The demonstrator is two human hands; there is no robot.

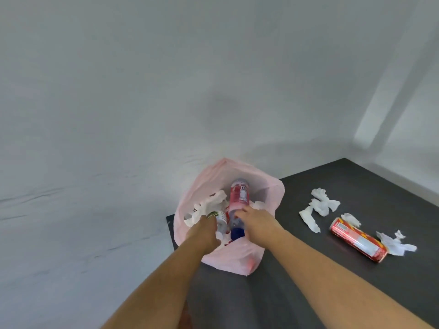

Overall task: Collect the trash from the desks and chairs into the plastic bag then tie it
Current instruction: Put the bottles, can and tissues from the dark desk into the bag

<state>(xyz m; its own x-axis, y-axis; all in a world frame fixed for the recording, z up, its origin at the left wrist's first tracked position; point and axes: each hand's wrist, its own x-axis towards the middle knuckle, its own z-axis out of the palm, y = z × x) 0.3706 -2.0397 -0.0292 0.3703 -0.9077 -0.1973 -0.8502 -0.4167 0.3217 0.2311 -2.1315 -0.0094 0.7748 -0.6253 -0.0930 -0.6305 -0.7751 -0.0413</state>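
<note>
Head view: both hands grip bottles in bag (237,262) — one can (358,239) on desk (356,186).

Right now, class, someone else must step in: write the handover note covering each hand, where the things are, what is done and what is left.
Left hand: in the pink plastic bag, gripping a clear bottle.
Right hand: in the bag, on the blue-capped bottle.
Done: bottles, a red can and tissues bagged.
Left: red can and crumpled tissues on the dark desk; then tie the bag.
</note>
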